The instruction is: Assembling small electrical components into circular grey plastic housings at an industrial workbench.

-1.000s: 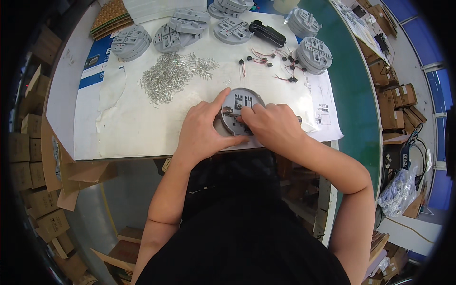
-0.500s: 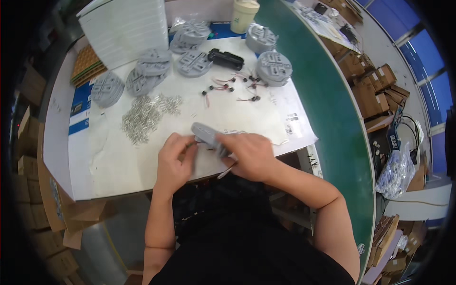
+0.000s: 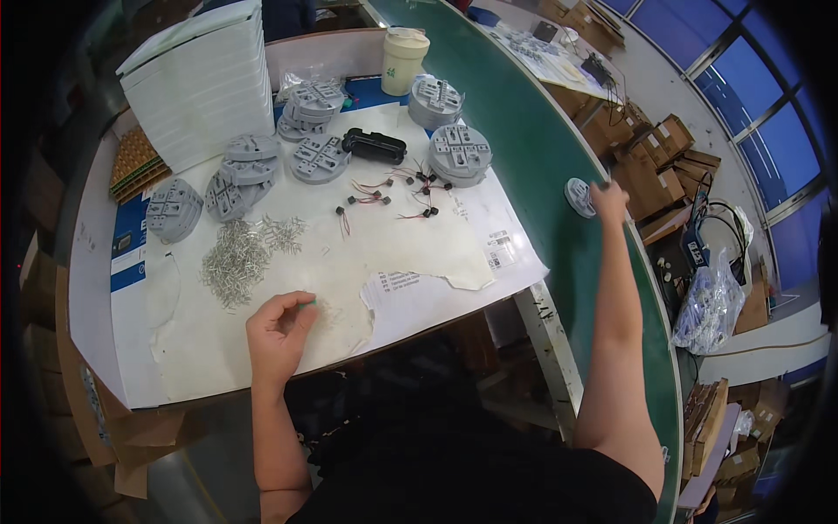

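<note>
Low over the near part of the table, my left hand (image 3: 278,339) has thumb and fingers pinched together. A small green piece (image 3: 311,302) shows at the fingertips; its kind is too small to make out. My right arm is stretched far to the right, over the green conveyor belt. There my right hand (image 3: 611,201) grips the edge of a grey round plastic housing (image 3: 579,197), which is at the belt's surface. Left of centre lies a heap of small metal pins (image 3: 237,264). Several short wired black connectors (image 3: 426,185) are scattered farther back.
Stacks of grey round housings (image 3: 460,155) stand along the table's back, beside a black oblong case (image 3: 374,146). A pale lidded cup (image 3: 404,61) and tall white stacked trays (image 3: 196,92) are behind them. Torn paper (image 3: 428,284) covers the front. Cardboard boxes (image 3: 672,148) lie beyond the belt.
My right hand has carried the grey housing from the table's front edge to the belt at the right. My left hand has let go of it and shifted slightly left and down.
</note>
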A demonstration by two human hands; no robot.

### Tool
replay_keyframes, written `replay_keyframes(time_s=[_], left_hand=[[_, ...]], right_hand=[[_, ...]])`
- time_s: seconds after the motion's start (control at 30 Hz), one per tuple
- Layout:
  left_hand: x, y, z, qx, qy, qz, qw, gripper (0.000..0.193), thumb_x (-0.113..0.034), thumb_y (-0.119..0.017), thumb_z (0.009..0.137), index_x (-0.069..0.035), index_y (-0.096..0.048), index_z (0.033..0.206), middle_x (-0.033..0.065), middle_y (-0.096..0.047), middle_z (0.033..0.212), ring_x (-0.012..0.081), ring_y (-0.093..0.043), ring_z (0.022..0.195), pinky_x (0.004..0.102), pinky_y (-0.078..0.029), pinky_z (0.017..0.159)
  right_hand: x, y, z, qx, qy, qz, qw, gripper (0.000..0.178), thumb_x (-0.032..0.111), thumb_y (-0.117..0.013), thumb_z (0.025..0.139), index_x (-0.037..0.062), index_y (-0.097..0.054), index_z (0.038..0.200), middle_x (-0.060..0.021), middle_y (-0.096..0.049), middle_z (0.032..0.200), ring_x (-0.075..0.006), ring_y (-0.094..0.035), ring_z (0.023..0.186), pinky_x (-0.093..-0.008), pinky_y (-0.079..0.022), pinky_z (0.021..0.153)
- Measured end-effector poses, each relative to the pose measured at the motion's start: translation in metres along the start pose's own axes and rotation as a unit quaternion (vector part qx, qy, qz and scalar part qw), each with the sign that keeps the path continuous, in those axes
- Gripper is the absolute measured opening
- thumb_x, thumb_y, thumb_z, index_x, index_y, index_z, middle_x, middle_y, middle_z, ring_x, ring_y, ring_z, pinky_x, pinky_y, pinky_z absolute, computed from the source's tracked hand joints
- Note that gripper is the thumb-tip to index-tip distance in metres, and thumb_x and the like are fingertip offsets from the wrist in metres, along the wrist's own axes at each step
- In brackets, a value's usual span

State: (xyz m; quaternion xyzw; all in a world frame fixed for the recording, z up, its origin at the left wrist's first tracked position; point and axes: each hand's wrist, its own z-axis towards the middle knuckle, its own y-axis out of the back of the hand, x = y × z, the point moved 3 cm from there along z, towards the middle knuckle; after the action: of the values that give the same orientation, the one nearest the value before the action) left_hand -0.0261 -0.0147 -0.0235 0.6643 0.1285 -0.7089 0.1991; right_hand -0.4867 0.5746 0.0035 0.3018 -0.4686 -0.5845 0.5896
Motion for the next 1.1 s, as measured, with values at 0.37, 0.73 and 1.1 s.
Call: replay_keyframes(time_s=[0.37, 0.73, 1.1], left_hand=[[-0.018, -0.002, -0.004, 0.005, -0.072, 0.118, 0.990, 0.020, 0.002, -0.076, 0.091, 0.001, -0.078, 0.111, 0.0082, -0.074, 0.101, 0.0132, -0.066, 0.086, 0.0257, -0.051, 0.078], [-0.017, 0.003, -0.009, -0.024, -0.083, 0.104, 0.991, 0.018, -0.002, -0.075, 0.092, -0.002, -0.079, 0.110, 0.0121, -0.076, 0.101, 0.0210, -0.071, 0.091, 0.0300, -0.054, 0.081], [-0.015, 0.007, -0.013, -0.048, -0.090, 0.129, 0.986, 0.014, -0.003, -0.075, 0.093, -0.001, -0.078, 0.107, 0.0125, -0.076, 0.099, 0.0216, -0.072, 0.090, 0.0312, -0.055, 0.082]], right_hand=[[0.286, 0.049, -0.093, 0.238, 0.183, 0.177, 0.937, 0.041, 0.036, -0.073, 0.086, -0.0042, -0.077, 0.084, -0.0200, -0.075, 0.080, -0.0329, -0.075, 0.080, -0.0417, -0.056, 0.075], [0.294, 0.060, -0.106, 0.321, 0.132, 0.180, 0.920, 0.039, 0.033, -0.075, 0.084, -0.0060, -0.074, 0.083, -0.0170, -0.071, 0.074, -0.0259, -0.069, 0.068, -0.0389, -0.053, 0.063], [0.291, 0.056, -0.088, 0.286, 0.145, 0.184, 0.929, 0.042, 0.037, -0.074, 0.084, -0.0049, -0.075, 0.086, -0.0145, -0.070, 0.077, -0.0234, -0.067, 0.070, -0.0374, -0.052, 0.065]])
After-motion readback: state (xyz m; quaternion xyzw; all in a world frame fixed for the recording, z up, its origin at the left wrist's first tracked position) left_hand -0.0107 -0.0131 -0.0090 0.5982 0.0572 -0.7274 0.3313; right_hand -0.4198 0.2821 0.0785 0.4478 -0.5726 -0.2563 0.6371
